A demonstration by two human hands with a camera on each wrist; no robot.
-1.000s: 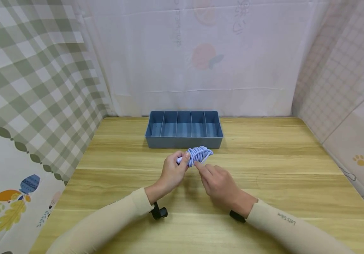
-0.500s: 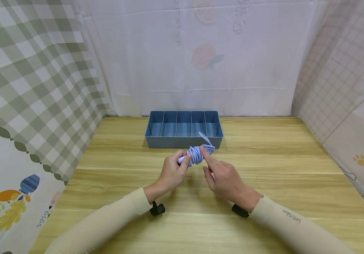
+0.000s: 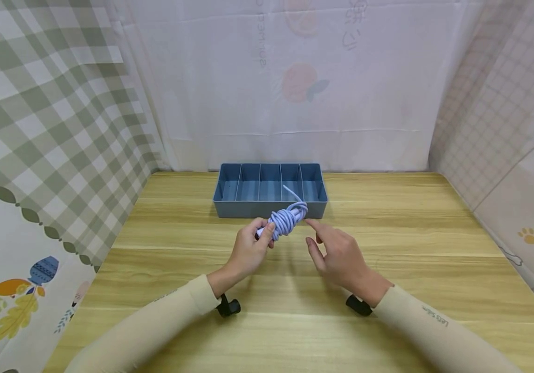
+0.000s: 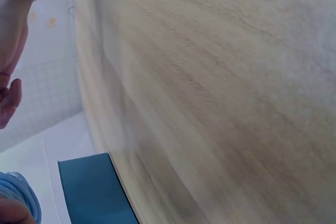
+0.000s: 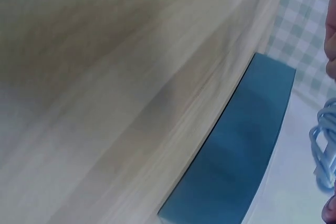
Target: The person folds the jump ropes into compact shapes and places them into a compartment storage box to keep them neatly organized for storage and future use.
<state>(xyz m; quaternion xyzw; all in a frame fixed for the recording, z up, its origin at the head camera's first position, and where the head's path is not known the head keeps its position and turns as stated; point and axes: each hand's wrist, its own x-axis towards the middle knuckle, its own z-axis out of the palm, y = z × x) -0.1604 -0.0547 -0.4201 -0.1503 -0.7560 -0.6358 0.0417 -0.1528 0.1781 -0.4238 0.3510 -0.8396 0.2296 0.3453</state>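
Observation:
A pale-blue cord (image 3: pixel 284 220), wound in tight turns into a bundle, is held up over the table in my left hand (image 3: pixel 249 248). Thumb and fingers grip its left end, where a whitish part shows. From the bundle's right end a free tail of cord rises, overlapping the tray in the head view. My right hand (image 3: pixel 338 254) hovers just right of the bundle, index finger stretched toward its right end and thumb apart, holding nothing. In the right wrist view, loose loops of the cord (image 5: pixel 326 129) appear at the right edge, close to a right fingertip (image 5: pixel 329 211).
Behind the hands stands a blue-grey tray (image 3: pixel 270 209) with several compartments in a row, on a wood-grain table (image 3: pixel 388 217). White cloth (image 3: pixel 201 93) hangs at the table's back, with patterned cloths on both sides.
The right index finger, first at the bundle's underside, then on its top, has drawn off to the right. A cord tail now sticks up. The left hand has shifted slightly left with the bundle.

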